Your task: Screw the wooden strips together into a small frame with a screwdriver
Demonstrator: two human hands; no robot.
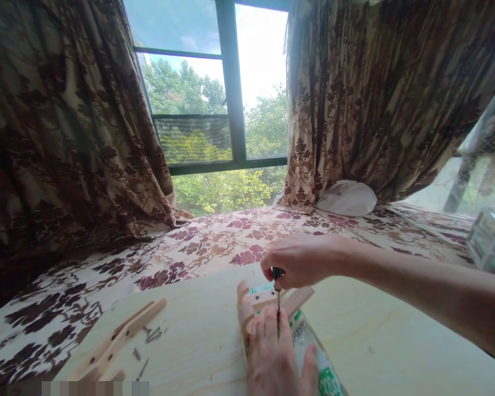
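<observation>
My right hand point(307, 261) is closed around the dark handle of a screwdriver point(278, 273). Its thin shaft points straight down, and the tip is hidden by my left fingers. Below it lie pale wooden pieces point(264, 298) with dark holes, resting on a green-and-white printed packet point(328, 380). My left hand point(272, 349) lies over the packet with its fingers stretched forward onto the wood and its thumb apart. Whether a screw stands under the screwdriver tip, I cannot tell.
At the left of the pale wooden board point(198, 330) lie more wooden pieces point(121, 338) and several loose screws point(152, 334). Floral cloth point(214, 236) spreads behind the board. A clear plastic box point(490, 239) stands at the right, and a white bundle point(346, 198) lies below the curtain.
</observation>
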